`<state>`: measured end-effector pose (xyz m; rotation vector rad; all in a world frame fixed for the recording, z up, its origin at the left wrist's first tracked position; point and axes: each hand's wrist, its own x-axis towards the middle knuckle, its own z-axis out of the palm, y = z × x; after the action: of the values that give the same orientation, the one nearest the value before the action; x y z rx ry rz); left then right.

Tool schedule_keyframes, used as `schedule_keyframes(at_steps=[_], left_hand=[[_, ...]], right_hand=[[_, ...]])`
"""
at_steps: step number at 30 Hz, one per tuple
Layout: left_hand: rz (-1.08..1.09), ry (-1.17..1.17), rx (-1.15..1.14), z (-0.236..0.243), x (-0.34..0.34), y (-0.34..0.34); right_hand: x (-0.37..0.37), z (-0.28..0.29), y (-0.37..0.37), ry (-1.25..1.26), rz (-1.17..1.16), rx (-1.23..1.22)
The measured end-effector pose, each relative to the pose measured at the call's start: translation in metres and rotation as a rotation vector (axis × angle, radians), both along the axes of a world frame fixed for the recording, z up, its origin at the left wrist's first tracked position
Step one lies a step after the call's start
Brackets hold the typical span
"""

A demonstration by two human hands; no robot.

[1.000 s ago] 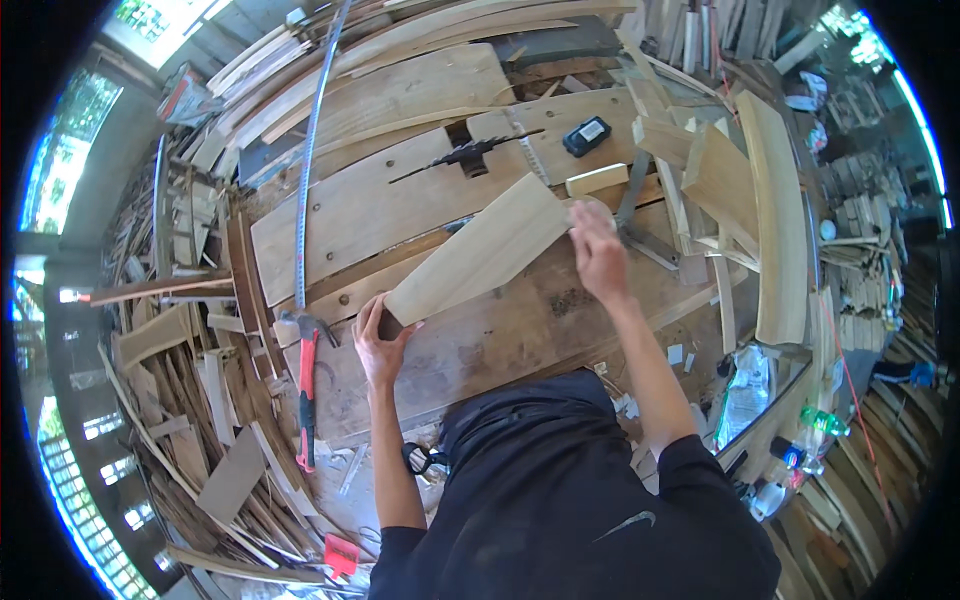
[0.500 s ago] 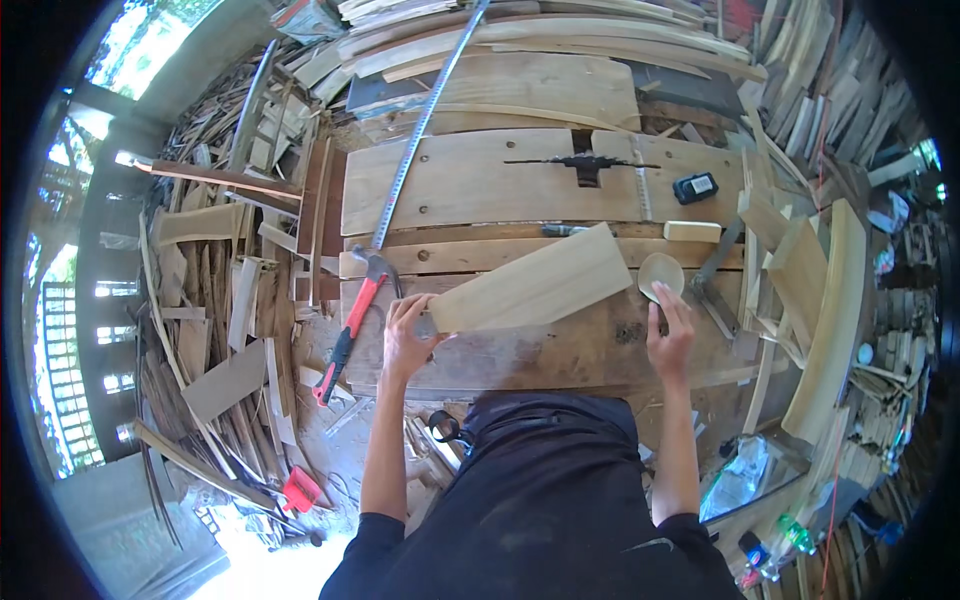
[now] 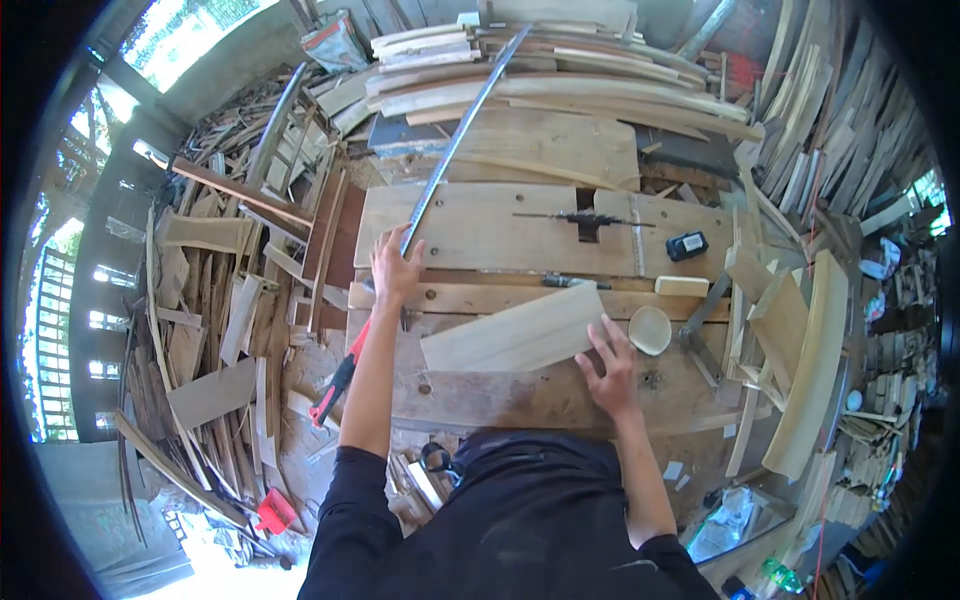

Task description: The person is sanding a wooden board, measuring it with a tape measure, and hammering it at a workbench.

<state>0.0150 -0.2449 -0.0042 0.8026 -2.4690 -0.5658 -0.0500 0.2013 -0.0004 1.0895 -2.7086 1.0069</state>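
Observation:
My left hand (image 3: 395, 268) has its fingers curled on the near end of a long steel ruler (image 3: 453, 150). Below it, a red-and-black hammer (image 3: 342, 372) is partly hidden by my forearm. My right hand (image 3: 609, 366) has spread fingers at the right end of a pale rectangular board (image 3: 500, 332), which lies slanted across the workbench (image 3: 460, 395). Just right of that hand is a round pale wooden dish (image 3: 650, 330), with a small wooden block (image 3: 682, 285) behind it.
A black battery-like object (image 3: 686, 246) lies near a dark cut-out (image 3: 586, 230) with a dark toothed piece. Stacked planks (image 3: 560, 88) fill the back, offcuts (image 3: 210, 330) the left, and propped curved boards (image 3: 805, 365) the right. A red dustpan (image 3: 275, 513) sits low left.
My left hand has let go of the pale board and moved up to the ruler. My right hand has left the dish area and moved left onto the board's end.

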Motion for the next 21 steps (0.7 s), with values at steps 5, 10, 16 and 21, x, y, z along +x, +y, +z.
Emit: schedule_keyframes(at_steps=[5, 10, 16, 21], left_hand=[[0.125, -0.104, 0.099, -0.032, -0.043, -0.011], [0.177, -0.17, 0.202, -0.039, -0.067, -0.027], [0.129, 0.007, 0.296, -0.029, -0.067, -0.04], [0.212, 0.031, 0.328, 0.018, -0.047, -0.002]], right_hand=[[0.016, 0.005, 0.01, 0.012, -0.063, 0.009], [0.034, 0.0, 0.015, 0.05, -0.112, -0.01], [0.028, -0.005, 0.015, 0.016, -0.098, -0.08], [0.013, 0.008, 0.016, 0.027, -0.055, -0.097]])
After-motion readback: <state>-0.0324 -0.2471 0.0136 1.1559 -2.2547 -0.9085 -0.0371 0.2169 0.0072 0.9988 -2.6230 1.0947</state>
